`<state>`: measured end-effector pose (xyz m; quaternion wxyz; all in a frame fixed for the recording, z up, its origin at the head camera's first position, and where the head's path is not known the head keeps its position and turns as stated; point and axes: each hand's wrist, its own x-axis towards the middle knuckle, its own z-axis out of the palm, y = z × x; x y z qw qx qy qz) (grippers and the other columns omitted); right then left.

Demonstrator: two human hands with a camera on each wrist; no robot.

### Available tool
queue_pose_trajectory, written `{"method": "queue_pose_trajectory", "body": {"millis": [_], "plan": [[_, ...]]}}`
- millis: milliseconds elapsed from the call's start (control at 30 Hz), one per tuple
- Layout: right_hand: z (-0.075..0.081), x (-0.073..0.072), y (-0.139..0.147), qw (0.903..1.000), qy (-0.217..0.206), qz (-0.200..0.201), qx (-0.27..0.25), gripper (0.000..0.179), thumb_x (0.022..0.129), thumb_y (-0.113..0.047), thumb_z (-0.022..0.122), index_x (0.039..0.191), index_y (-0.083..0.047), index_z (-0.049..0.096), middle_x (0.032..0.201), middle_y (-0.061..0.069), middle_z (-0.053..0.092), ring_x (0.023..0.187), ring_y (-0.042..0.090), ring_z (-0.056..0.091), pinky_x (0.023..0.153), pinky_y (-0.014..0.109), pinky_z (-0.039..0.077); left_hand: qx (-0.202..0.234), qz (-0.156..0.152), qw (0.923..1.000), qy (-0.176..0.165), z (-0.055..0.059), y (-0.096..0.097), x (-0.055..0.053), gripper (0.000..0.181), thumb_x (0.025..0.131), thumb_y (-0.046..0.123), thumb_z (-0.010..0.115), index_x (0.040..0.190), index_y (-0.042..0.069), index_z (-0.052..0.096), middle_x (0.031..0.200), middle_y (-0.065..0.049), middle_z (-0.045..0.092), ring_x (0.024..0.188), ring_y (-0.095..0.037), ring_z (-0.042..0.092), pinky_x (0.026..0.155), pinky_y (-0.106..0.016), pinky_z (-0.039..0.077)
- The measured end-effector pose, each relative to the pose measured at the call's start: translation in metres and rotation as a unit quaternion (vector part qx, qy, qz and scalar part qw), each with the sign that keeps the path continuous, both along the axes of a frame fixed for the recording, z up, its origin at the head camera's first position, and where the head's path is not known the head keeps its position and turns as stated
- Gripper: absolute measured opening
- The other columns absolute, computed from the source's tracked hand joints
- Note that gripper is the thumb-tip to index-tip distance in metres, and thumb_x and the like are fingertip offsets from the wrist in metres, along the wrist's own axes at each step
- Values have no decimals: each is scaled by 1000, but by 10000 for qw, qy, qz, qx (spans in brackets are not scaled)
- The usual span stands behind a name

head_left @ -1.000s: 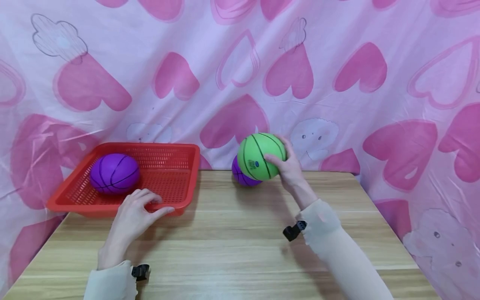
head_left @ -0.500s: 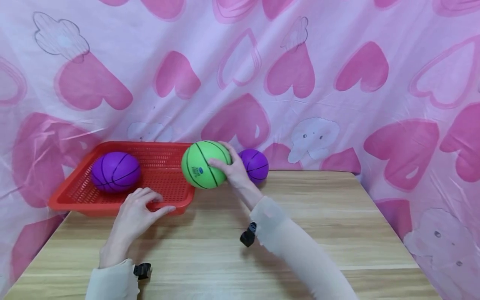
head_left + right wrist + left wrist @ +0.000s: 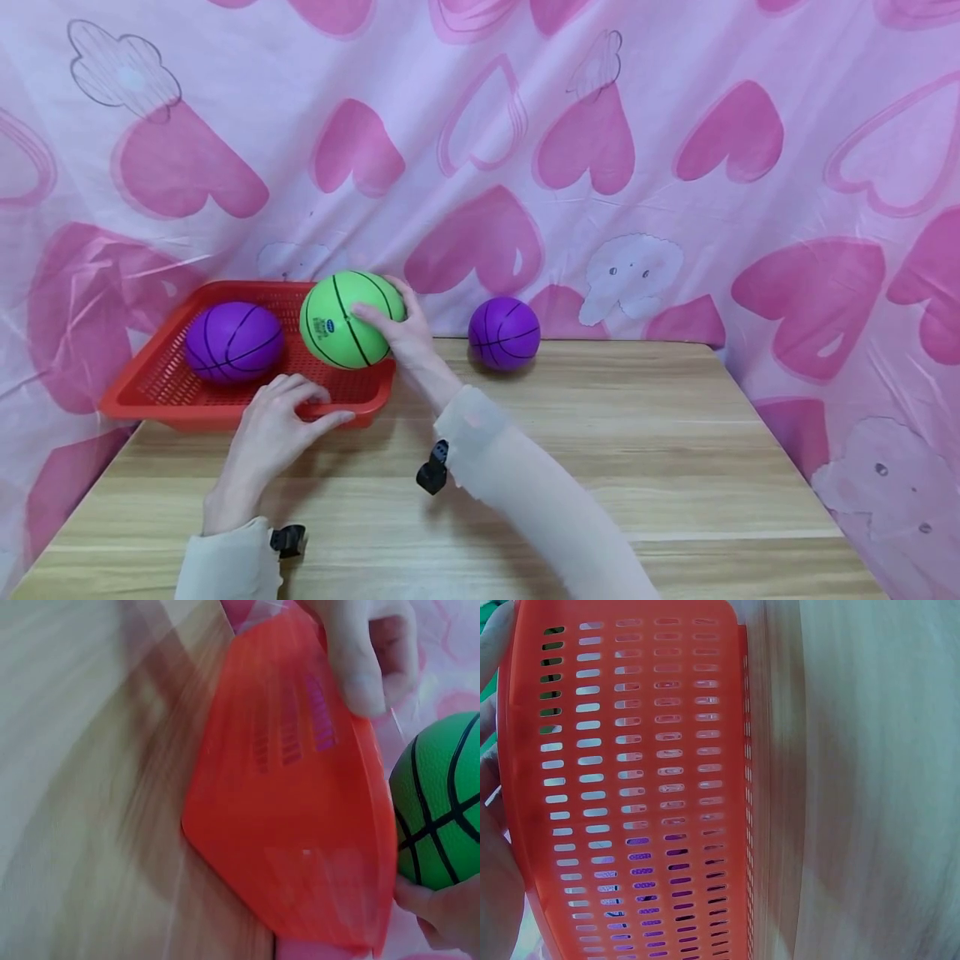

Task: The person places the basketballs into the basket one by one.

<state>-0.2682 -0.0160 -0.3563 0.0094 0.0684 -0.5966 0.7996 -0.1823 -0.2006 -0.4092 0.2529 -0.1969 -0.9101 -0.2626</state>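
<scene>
My right hand holds a green toy basketball above the right part of a red perforated plastic basket. Its thumb lies across the ball's near side. With the left hand I grip the basket's front rim, thumb outside and fingers over the edge. Inside the basket, at the left, rests a purple basketball. Seen by the right wrist camera, the green ball is just beyond the basket's rim. The left wrist view is mostly filled by the slotted basket wall.
Another purple basketball sits on the wooden table near its back edge, right of the basket. Behind the table hangs a pink cloth with a heart pattern.
My right hand has carried the green ball leftward from in front of the back purple ball to over the basket. That purple ball is now in full view. The left hand keeps its hold.
</scene>
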Motion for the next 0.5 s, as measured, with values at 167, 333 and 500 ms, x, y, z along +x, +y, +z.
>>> {"method": "queue_pose_trajectory", "body": {"millis": [167, 333, 500], "plan": [[-4, 3, -13, 9999, 62, -155, 15, 61, 77, -26, 84, 129, -42, 54, 124, -8, 54, 109, 17, 57, 87, 38, 50, 33, 22, 10000, -62, 0, 0, 0, 30, 73, 44, 84, 80, 19, 68, 83, 7, 59, 83, -16, 49, 76, -38, 36], [-6, 5, -24, 9993, 128, -298, 164, 61, 77, -27, 85, 128, -40, 55, 119, -10, 55, 106, 14, 57, 86, 36, 51, 1, 62, 9999, -102, 1, -2, 0, 31, 74, 44, 84, 81, 19, 68, 84, 6, 59, 84, -16, 50, 77, -39, 36], [-8, 7, -36, 9973, -298, -563, 359, 63, 75, -32, 86, 130, -36, 54, 118, -10, 54, 105, 14, 56, 87, 37, 50, -7, 75, 9996, -287, 1, -1, 1, 32, 76, 47, 82, 83, 19, 69, 87, 5, 60, 87, -16, 51, 79, -40, 37]]}}
